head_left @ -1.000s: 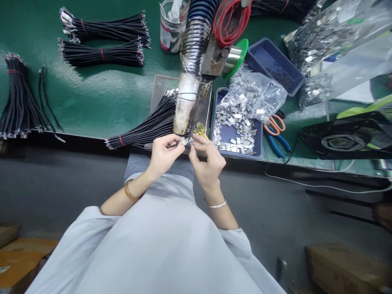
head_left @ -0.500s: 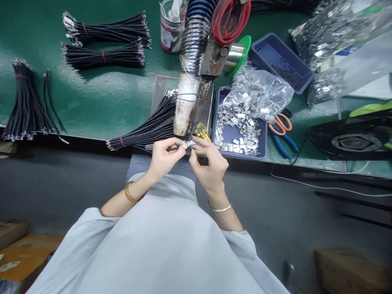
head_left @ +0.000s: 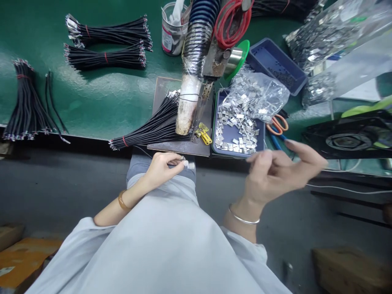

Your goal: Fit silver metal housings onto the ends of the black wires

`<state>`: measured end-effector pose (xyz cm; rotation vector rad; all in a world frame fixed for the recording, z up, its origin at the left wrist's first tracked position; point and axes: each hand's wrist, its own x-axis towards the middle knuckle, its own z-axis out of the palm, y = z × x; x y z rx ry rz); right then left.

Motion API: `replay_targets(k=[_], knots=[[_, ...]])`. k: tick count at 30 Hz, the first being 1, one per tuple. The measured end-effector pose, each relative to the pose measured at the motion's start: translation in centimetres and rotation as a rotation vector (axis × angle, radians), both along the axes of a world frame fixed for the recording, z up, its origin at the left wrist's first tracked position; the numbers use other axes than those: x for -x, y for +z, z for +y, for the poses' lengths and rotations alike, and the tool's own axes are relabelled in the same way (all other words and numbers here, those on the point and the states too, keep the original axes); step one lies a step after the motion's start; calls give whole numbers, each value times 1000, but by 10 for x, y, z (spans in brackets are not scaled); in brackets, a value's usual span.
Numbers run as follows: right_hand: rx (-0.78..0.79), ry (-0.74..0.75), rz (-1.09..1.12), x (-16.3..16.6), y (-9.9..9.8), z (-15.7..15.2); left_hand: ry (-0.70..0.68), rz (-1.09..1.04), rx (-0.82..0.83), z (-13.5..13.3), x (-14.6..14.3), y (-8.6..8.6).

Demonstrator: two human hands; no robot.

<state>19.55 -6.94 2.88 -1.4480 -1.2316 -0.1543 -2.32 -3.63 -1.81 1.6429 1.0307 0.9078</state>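
My left hand (head_left: 163, 168) is closed in a pinch in front of the bench edge. Between its fingertips is a thin black cable with a small silvery connector (head_left: 191, 165) poking out to the right. My right hand (head_left: 277, 173) is raised to the right, in front of the tray corner and the pliers. Its fingers are loosely bent and apart, slightly blurred, and I see nothing in them. A blue tray (head_left: 260, 139) of small metal connector shells (head_left: 240, 130) lies just beyond. Several black cables (head_left: 153, 126) lie bundled on a brown board (head_left: 159, 92).
A taped extraction hose (head_left: 187, 102) and soldering fixture (head_left: 214, 65) hang over the board. Nearby are a yellow tool (head_left: 206, 136), orange-handled scissors (head_left: 279, 124), blue-handled pliers (head_left: 275, 142), a solder spool (head_left: 237, 61) and a black fan (head_left: 346, 139). More cable bundles (head_left: 104, 57) lie left.
My right hand has left the connector and swung right, over the tray's near corner. My left hand has lowered slightly toward my lap, still with the cable. The yellow tool now shows fully.
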Motion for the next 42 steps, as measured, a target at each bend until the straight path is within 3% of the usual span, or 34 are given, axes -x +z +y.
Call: replay_targets(k=[3,7,10,13,17,22,26,29,32,34,38,42], knots=[[401,49,-79,-31,-7,8,141,46,-248,7,3,-5],[643,131,-252,-69,-21,35,204,335,-617,32,0,-7],[797,232,-298,-83,-20,54,140,561,-713,45,-5,-11],[911,312,-313,-85,-15,64,106,577,-754,46,-6,-16],[853,228,-377,-71,-14,63,111,381,-792,35,-2,-17],[438,101,-229,-36,-12,43,101,141,-860,24,-1,-10],[312,222,126,1,-7,23,-8,75,-736,19,-6,-5],[308,398,393,27,-13,13,-12,-1,-413,18,-9,1],[278,410,415,46,-27,11,-22,-95,-54,19,-9,7],[283,428,395,53,-36,12,-18,-161,85,20,-9,10],[307,511,426,58,-44,14,26,-205,152,20,-11,11],[302,499,374,56,-44,14,46,-173,135,19,-12,11]])
